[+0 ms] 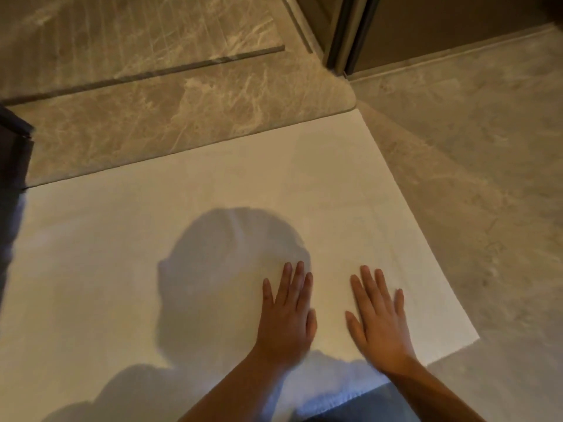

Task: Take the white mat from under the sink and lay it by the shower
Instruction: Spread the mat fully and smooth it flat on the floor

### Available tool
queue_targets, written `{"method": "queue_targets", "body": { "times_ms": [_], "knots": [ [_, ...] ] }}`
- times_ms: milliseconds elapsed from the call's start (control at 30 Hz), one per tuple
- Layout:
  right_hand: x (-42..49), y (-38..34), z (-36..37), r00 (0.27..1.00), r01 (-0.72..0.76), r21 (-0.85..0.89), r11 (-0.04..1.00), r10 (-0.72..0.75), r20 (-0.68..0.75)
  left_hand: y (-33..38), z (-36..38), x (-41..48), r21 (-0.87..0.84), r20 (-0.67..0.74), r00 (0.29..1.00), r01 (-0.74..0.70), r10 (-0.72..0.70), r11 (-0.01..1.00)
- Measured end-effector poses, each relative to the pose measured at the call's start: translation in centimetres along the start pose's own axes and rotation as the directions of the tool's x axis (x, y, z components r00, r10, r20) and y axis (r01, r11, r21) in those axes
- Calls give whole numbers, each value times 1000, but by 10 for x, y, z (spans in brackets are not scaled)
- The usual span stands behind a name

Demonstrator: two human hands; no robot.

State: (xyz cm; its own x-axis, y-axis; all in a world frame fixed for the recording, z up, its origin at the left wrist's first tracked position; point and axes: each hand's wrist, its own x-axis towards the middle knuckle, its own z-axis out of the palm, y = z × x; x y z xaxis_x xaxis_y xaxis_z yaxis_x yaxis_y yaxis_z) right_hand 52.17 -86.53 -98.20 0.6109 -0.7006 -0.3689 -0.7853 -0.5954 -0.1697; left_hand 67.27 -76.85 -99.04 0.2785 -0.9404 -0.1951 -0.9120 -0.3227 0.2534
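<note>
The flat white rectangular mat (213, 214) lies spread on the grey marble floor (472, 147), its far edge against the raised marble shower threshold (182, 117). The left hand (286, 318) and right hand (380, 321) press flat on it, fingers straight and slightly spread.

**Marble step and surrounding bathroom floor**

A veined beige marble step (189, 117) with a rounded corner crosses the upper view. A long dark groove (146, 73) runs through the stone beyond the step. Grey marble floor (475, 153) lies right of the step's corner. A dark upright frame post (341, 32) stands above that corner. A dark, blurred object (13, 153) sits at the step's left end.
</note>
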Motion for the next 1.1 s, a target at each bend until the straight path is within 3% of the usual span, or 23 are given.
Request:
{"method": "queue_targets", "body": {
  "times_ms": [233, 333, 467, 567, 667, 833, 900, 1100],
  "knots": [
    [-16, 15, 5, 999, -23, -64, 998, 25, 34, 3, 6, -13, 9, 114, 992, -50, 49, 999],
    [-20, 33, 2, 990, -134, -22, 991, 135, 43, 2, 4, -13, -20, 100, 994, -46, 47, 999],
    [-13, 21, -9, 990, -139, -1, 990, 139, 36, -11, 3, -18, -30, 43, 997, -70, 71, 997],
    [13, -13, -11, 1000, -19, 4, 1000, 19, 12, -40, -2, -24, 7, -11, 1000, 1, -1, 1000],
    [44, -66, -12, 979, 202, -22, 979, -202, 6, -81, -12, -35, 44, -40, 991, 128, -126, 991],
    [80, -147, -14, 836, 546, -174, 819, -545, 57, -141, -27, -65, 59, -62, 908, 418, -415, 907],
    [89, -169, -13, 783, 620, -179, 764, -616, 87, -162, -27, -88, 16, -84, 857, 511, -508, 860],
    [95, -209, 0, 740, 672, -211, 710, -657, 145, -210, -23, -139, -44, -106, 699, 707, -707, 706]
  ]
}}
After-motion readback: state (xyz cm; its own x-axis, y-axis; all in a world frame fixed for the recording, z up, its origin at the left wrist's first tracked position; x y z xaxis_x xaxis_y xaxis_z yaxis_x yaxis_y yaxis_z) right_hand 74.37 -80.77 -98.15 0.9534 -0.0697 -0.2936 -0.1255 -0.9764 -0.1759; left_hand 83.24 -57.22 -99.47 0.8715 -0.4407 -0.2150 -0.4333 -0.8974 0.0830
